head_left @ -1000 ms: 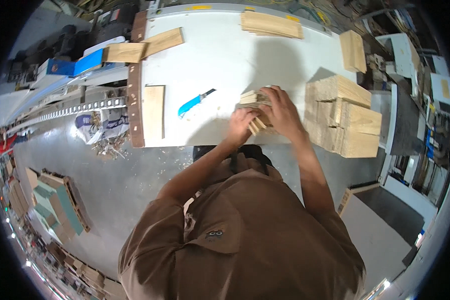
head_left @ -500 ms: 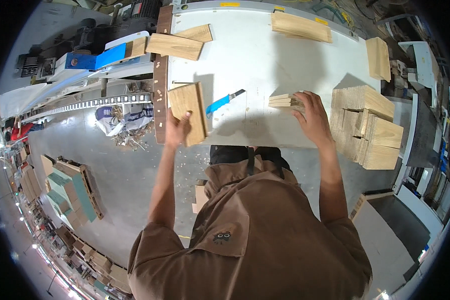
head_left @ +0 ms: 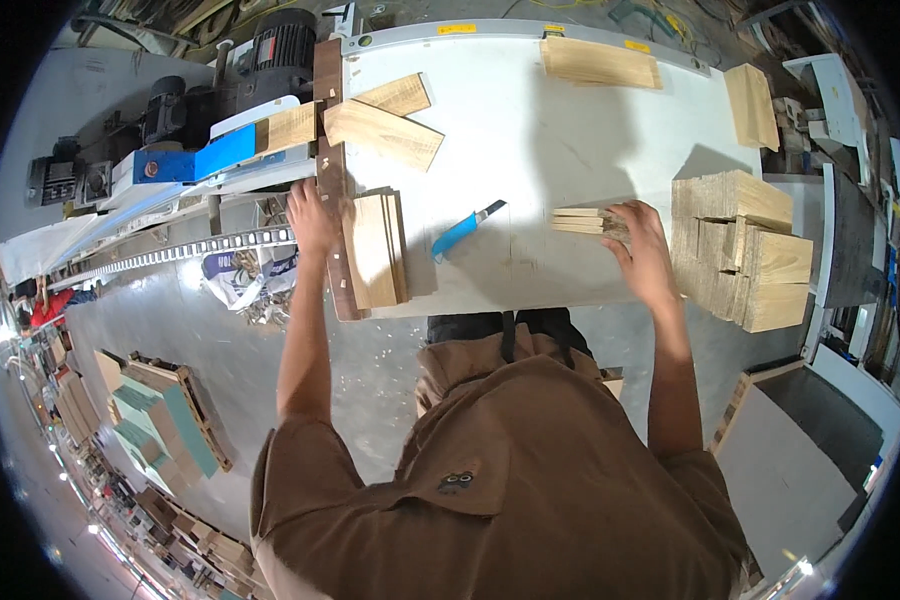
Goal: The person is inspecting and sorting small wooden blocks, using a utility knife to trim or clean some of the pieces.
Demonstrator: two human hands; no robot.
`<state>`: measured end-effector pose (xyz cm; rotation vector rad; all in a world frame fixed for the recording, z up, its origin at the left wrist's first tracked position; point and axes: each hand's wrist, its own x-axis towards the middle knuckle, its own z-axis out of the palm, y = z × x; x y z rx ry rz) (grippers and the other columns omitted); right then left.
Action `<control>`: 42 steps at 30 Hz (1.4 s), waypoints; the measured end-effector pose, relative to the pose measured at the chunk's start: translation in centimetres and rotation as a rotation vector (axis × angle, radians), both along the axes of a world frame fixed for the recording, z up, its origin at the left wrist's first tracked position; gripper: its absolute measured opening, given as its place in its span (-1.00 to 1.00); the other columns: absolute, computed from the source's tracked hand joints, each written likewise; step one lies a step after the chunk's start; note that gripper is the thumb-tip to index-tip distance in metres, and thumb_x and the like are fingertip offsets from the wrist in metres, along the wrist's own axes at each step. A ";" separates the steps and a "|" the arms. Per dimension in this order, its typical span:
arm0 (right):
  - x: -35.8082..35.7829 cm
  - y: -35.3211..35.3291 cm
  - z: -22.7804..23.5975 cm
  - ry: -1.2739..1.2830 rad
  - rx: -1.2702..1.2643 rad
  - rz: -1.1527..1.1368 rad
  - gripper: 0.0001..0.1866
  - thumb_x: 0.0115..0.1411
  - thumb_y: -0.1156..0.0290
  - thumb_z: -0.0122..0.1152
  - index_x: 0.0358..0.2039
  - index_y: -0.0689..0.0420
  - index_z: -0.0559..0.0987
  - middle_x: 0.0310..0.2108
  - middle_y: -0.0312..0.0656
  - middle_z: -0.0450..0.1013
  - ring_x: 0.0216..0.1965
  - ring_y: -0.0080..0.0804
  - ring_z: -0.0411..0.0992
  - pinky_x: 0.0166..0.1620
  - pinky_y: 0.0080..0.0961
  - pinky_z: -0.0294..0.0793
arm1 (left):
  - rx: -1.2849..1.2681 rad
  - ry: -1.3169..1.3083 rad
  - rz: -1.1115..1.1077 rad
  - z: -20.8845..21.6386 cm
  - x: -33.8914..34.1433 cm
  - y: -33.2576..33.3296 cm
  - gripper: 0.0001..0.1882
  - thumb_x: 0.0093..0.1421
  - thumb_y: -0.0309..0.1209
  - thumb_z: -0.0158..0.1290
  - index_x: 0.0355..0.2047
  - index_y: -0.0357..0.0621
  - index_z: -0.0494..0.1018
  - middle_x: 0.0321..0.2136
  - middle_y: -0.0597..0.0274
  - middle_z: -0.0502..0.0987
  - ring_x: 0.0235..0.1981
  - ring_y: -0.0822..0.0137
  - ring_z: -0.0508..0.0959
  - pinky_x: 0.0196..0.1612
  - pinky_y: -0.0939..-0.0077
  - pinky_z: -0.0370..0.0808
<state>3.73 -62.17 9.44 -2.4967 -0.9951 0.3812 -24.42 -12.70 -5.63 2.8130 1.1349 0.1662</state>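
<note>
Evidently both forearms are extending forward from the person's body, spread well apart. The right hand (head_left: 645, 250) is bending inward at the wrist, its fingers curling over the far side and its thumb lying along the near side, so that it is holding the right end of a small stack (head_left: 577, 221) of thin wooden pieces. That stack is lying on the worktop (head_left: 490, 130), right of its middle. The left hand (head_left: 313, 218) is pointing away from the body, its fingers slightly bent, just beside the brown strip (head_left: 331, 230) that is edging the worktop on the left; whether it is gripping anything, I cannot tell.

Just inside that strip, a few boards (head_left: 373, 252) are lying side by side, partly overlapping. A blue-handled knife (head_left: 457, 237) is lying aslant between them and the small stack, so both are standing between the two hands. Close to the right hand, a large stack of blocks (head_left: 740, 250) is crowding the right side of the worktop. Beyond the left hand, two loose boards (head_left: 388, 132) are crossing near the strip, and another board (head_left: 288, 128) is resting by a blue machine part (head_left: 224, 148). Near the far edge, a flat pile of boards (head_left: 602, 64) is lying in front of a long metal bar (head_left: 530, 30), while an upright block (head_left: 751, 107) is standing at the far right corner.
</note>
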 end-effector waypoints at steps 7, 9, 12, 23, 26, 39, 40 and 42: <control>0.0 -0.5 -0.1 -0.014 0.007 0.047 -0.48 0.28 0.40 0.42 0.23 0.10 0.51 0.22 0.01 0.49 0.40 0.13 0.28 0.41 -0.04 0.32 | 0.178 0.389 -0.268 2.9 11.0 16.6 0.54 -0.26 -0.02 0.66 0.62 -0.04 -0.06 0.59 0.03 0.07 0.60 -0.17 0.05 0.59 -0.15 0.05; -0.6 0.1 0.7 0.008 0.040 0.026 -0.49 0.28 0.41 0.41 0.22 0.13 0.51 0.21 0.00 0.49 0.38 0.14 0.28 0.41 -0.04 0.32 | 0.109 0.665 -0.330 3.3 13.4 18.0 0.53 -0.25 0.07 0.64 0.61 -0.11 -0.03 0.57 -0.03 0.14 0.60 -0.13 0.06 0.61 -0.14 0.02; -0.8 0.2 0.6 -0.002 0.053 -0.002 -0.50 0.29 0.42 0.40 0.21 0.14 0.51 0.18 0.00 0.49 0.37 0.14 0.30 0.39 -0.04 0.33 | -0.059 0.672 -0.431 3.5 17.0 18.6 0.37 -0.19 0.11 0.58 0.54 -0.18 0.15 0.48 -0.13 0.30 0.51 -0.05 0.28 0.57 0.01 0.17; -1.8 0.2 -0.1 0.003 0.097 -0.072 -0.49 0.27 0.42 0.40 0.22 0.12 0.50 0.16 -0.03 0.49 0.32 0.09 0.32 0.36 -0.06 0.35 | 0.116 0.655 -0.787 3.3 20.7 2.4 0.25 -0.01 0.04 0.53 0.53 -0.18 0.08 0.48 -0.03 0.25 0.50 -0.04 0.28 0.55 0.04 0.25; -2.0 0.3 0.2 0.020 0.082 -0.083 -0.48 0.29 0.40 0.40 0.23 0.12 0.50 0.17 -0.01 0.48 0.33 0.08 0.32 0.37 -0.06 0.35 | 0.026 0.647 -0.841 2.5 20.3 3.3 0.28 -0.08 -0.15 0.58 0.54 -0.17 0.05 0.47 0.00 0.21 0.49 -0.04 0.27 0.57 0.04 0.23; -1.7 0.4 0.1 0.035 0.080 -0.132 -0.51 0.34 0.36 0.36 0.24 0.10 0.49 0.11 -0.03 0.50 0.23 0.06 0.39 0.30 -0.09 0.41 | -0.052 0.473 -0.491 0.1 23.5 7.5 0.22 -0.03 0.00 0.50 0.54 -0.03 0.09 0.32 -0.06 0.40 0.36 -0.15 0.41 0.39 -0.13 0.41; -1.7 0.3 0.0 0.029 0.075 -0.139 -0.51 0.34 0.36 0.36 0.24 0.10 0.49 0.11 -0.03 0.50 0.23 0.06 0.39 0.30 -0.09 0.41 | -0.084 0.469 -0.477 -0.1 23.5 7.7 0.22 -0.01 -0.05 0.49 0.55 -0.04 0.06 0.30 -0.09 0.42 0.35 -0.17 0.43 0.40 -0.14 0.40; -1.9 0.0 -0.3 0.075 0.096 -0.146 -0.50 0.34 0.32 0.36 0.25 0.09 0.48 0.11 -0.04 0.50 0.21 0.06 0.40 0.28 -0.08 0.41 | -0.066 0.444 -0.490 0.0 23.4 6.9 0.19 -0.01 -0.08 0.49 0.54 -0.05 0.08 0.28 -0.10 0.45 0.33 -0.18 0.45 0.41 -0.11 0.40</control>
